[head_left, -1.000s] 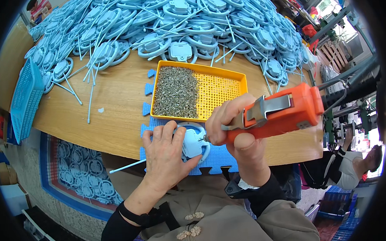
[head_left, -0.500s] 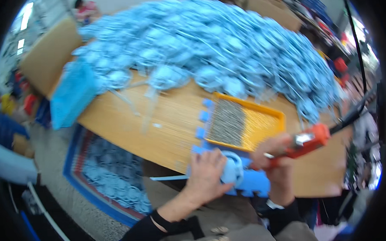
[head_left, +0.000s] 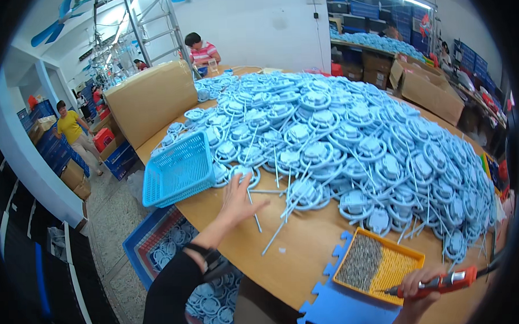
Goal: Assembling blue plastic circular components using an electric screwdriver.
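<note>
My left hand (head_left: 236,201) reaches over the table with its fingers spread, the fingertips at a light-blue round plastic piece (head_left: 247,174) on the near edge of the heap. Whether they touch it I cannot tell. My right hand (head_left: 418,289) is wrapped round a red electric screwdriver (head_left: 458,278), whose thin bit points left over the lower edge of a yellow tray (head_left: 393,270). Small grey screws (head_left: 360,262) fill the tray's left part. Below the tray lies a blue foam mat (head_left: 347,308) with jigsaw edges.
A large heap of light-blue round pieces with thin rods (head_left: 327,125) covers the table's far side. Left of it stand a blue plastic basket (head_left: 180,171) and a cardboard box (head_left: 151,100). On the floor, a crate (head_left: 138,243) holds more pieces. Other people are farther off.
My left hand has let go of the round piece it held on the mat and moved away left to the heap. The screwdriver stays in my right hand. The view has swung upward and left.
</note>
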A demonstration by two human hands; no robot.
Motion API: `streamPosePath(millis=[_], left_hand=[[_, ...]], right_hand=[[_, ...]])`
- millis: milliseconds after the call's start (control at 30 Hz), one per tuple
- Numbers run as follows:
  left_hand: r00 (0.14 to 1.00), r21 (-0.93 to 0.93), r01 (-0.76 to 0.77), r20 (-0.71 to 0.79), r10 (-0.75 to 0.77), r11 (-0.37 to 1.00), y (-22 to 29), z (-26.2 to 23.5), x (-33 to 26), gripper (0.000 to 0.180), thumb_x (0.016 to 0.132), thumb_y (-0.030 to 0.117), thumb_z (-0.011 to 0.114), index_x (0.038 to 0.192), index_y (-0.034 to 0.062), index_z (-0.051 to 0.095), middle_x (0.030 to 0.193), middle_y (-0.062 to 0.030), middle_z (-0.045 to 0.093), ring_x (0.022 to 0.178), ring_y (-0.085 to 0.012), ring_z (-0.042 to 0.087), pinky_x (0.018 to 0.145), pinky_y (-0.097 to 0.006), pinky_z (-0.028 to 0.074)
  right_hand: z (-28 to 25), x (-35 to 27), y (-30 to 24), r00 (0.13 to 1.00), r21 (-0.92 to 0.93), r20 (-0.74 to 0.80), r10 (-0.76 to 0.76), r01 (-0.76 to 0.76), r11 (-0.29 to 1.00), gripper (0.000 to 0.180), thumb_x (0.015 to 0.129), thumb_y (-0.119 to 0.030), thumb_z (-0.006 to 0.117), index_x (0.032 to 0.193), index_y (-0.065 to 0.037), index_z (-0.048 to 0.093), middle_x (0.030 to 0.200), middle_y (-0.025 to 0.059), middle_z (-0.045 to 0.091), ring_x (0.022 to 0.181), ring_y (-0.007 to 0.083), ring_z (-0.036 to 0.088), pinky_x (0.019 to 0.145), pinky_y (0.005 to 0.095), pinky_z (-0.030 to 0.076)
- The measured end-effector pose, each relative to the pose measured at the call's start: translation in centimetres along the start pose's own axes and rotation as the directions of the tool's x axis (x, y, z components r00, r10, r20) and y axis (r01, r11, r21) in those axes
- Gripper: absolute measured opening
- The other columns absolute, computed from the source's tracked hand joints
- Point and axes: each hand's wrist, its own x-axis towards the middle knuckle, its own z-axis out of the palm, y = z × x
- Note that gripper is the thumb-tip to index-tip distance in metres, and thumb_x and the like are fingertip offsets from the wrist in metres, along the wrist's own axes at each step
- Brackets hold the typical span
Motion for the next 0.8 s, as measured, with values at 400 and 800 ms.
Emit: streamPosePath(millis=[400, 800], left_hand=[[0.647, 0.138, 0.758, -0.044, -0.761, 0.637, -5.7, 5.7, 16.2, 0.097, 0.073, 0.082, 0.043, 0.146, 0.0188, 0.033, 0.15, -0.0286, 0.02, 0.138, -0.0485, 0.02, 0.108, -0.063, 0.009], [0.76, 0.219, 0.63, -0.373, -0.532, 0.745, -12.0, -7.0, -1.1, 0.066, 0.076, 0.037, 0.072, 0.132, 0.0133, 0.049, 0.135, -0.0221, 0.044, 0.129, -0.0384, 0.037, 0.103, -0.055, 0.029]], right_hand=[[0.4, 0.5, 0.1, 0.985, -0.118, -0.169, 0.031, -0.051, 0.992, 0.061, 0.076, -0.063, 0.065, 0.091, -0.006, 0.049, 0.062, 0.0026, 0.048, 0.049, 0.014, 0.045, 0.046, 0.0261, 0.038], [0.2, 0.4, 0.5, 0.997, -0.078, 0.048, 0.066, -0.062, 0.995, 0.06, 0.08, -0.061, 0.062, 0.098, -0.005, 0.05, 0.068, 0.0049, 0.05, 0.052, 0.016, 0.046, 0.049, 0.0267, 0.04]])
